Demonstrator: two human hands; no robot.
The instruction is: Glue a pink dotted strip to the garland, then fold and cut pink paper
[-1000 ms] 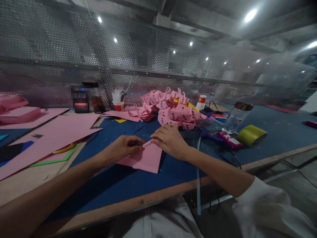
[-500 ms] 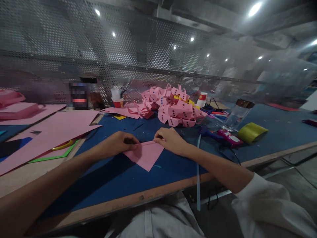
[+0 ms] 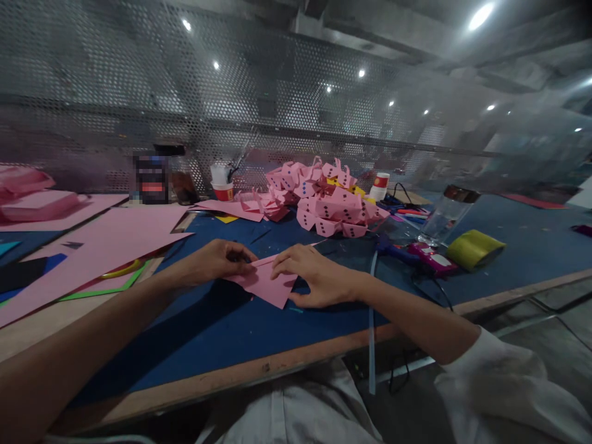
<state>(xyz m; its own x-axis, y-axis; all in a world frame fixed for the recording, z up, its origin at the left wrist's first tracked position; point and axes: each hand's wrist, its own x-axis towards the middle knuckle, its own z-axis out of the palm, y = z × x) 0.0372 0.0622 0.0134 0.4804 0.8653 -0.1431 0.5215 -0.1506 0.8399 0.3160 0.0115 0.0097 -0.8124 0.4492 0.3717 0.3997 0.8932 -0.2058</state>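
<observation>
A folded sheet of pink paper (image 3: pixel 271 287) lies over the blue table top, with a narrow fold along its far edge and a corner pointing towards me. My left hand (image 3: pixel 226 259) pinches the left end of that fold between thumb and fingers. Across the right part of the sheet rests my right hand (image 3: pixel 309 274), its fingers on the paper and its thumb stretched apart near the front corner. The hand covers much of the sheet's right side. Behind both hands sits a pile of folded pink paper pieces (image 3: pixel 340 209) with dark diamond marks.
Right of my hands lies a blue and magenta glue gun (image 3: pixel 432 258), its clear glue stick (image 3: pixel 372 333) overhanging the table edge. A yellow tape roll (image 3: pixel 476 250) and glass bottle (image 3: pixel 446 216) are beside it. Large pink sheets (image 3: pixel 115 237) cover the left; paper cups (image 3: pixel 222 190) stand behind.
The pink sheet has turned so that a corner points towards me. My right hand left the fold's right end and moved left and nearer, over the sheet. My left hand still pinches the left end.
</observation>
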